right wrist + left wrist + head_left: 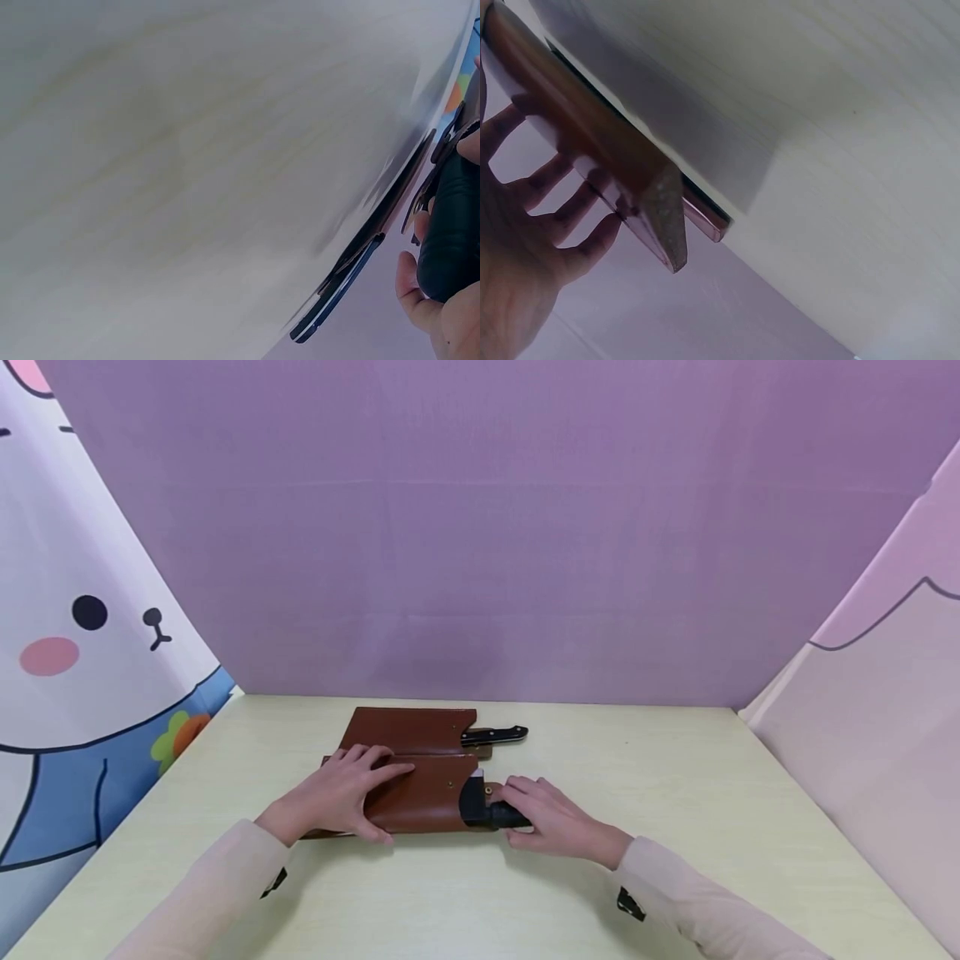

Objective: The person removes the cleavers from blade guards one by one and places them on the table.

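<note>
A brown leather sheath [420, 789] lies across the table in front of me. Protruding from its right end is a knife with a thick, black ridged handle [450, 225], its blade hidden inside. My left hand [341, 793] holds the sheath's left part, thumb at the near edge and fingers over the top; the left wrist view shows the fingertips [609, 225] against its side. My right hand [558, 822] grips the knife handle, fingers wrapped round it.
Just behind lies a second brown sheath [408, 729], with a slim black knife handle [506, 735] pointing right. The pale wooden table [675, 760] meets a purple cloth wall [487, 543] at the back. Printed cloths hang at left and right.
</note>
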